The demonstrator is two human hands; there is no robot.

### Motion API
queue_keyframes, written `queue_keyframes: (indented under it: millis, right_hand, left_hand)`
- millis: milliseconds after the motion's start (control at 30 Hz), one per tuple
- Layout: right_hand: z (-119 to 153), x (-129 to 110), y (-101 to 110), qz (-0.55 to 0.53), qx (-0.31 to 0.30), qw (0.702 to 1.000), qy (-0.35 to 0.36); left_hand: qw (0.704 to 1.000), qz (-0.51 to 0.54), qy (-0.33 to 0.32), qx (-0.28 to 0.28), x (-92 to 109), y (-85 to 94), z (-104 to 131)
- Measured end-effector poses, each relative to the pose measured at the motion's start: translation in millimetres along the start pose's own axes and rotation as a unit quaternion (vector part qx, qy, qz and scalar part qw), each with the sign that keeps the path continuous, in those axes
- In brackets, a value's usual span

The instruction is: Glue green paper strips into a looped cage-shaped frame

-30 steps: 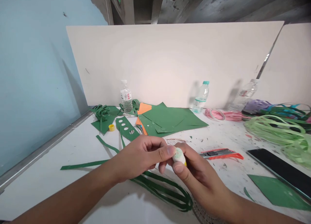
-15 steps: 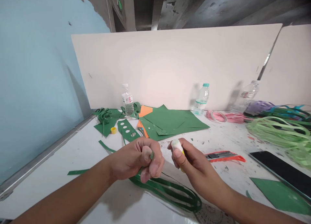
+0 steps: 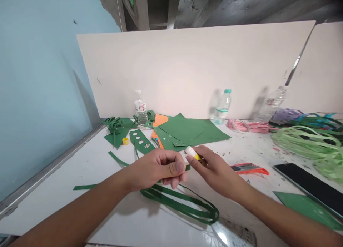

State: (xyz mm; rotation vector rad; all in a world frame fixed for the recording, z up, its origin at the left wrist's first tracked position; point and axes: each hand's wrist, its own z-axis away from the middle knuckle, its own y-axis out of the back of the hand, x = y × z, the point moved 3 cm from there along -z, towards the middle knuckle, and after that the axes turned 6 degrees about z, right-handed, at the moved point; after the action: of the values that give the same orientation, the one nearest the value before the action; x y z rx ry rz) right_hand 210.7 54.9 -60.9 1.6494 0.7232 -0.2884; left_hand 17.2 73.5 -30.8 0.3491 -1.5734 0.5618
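Observation:
My left hand (image 3: 167, 168) pinches a green paper strip (image 3: 188, 167), whose short end pokes out past the thumb and forefinger. Closed around a glue stick (image 3: 191, 152) with a white tip and yellow body, my right hand (image 3: 211, 164) holds it just above that strip end. Whether the glue touches the paper I cannot tell. Below both hands lies a looped bundle of green paper strips (image 3: 187, 213); its link to the held strip is hidden by my left hand. A yellow cap (image 3: 125, 141) stands on the table further left.
Green paper sheets (image 3: 198, 131) lie at the back, near water bottles (image 3: 222, 107). To the right are a red-orange utility knife (image 3: 250, 168), a phone (image 3: 308, 184) and light green strips (image 3: 308, 143). A clear protractor (image 3: 233, 234) lies at the front.
My left hand has turned, so the strip end points right instead of up. The glue stick has tipped over to the left and come closer to the strip.

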Motion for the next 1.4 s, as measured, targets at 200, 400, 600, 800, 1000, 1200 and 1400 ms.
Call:
queue_keyframes:
  millis: [200,400,600,800,1000,1200,1400]
  right_hand:
    - [-10.5,20.6,-4.4,0.066,-0.053,0.996,-0.019]
    - [-6.2,20.6,-4.6,0.079,-0.056,0.995,-0.018]
    - [-2.3,10.5,46.7,0.024,-0.151,0.988,0.034]
    - [12.4,9.5,57.3,-0.079,-0.433,0.888,0.134]
    - [10.6,23.9,35.2,-0.137,-0.387,0.903,0.124]
    - [10.6,21.7,33.5,-0.199,-0.361,0.907,0.084]
    - [15.1,7.7,31.1,-0.247,-0.352,0.902,0.023]
  left_hand:
    - [0.99,-0.134,0.044,0.026,-0.1,-1.3,-0.6]
    - [0.975,-0.208,0.067,0.033,3.3,-5.1,-0.3]
    - [0.972,-0.221,0.082,0.024,5.2,-7.3,0.8]
    - [0.975,-0.206,0.081,0.031,6.0,-4.3,0.7]
    - [0.972,-0.216,0.092,0.025,2.0,-6.3,-0.6]
    - [0.974,-0.202,0.101,0.034,3.3,-11.8,-0.6]
    - [0.965,-0.235,0.112,0.024,11.1,-19.5,4.5]
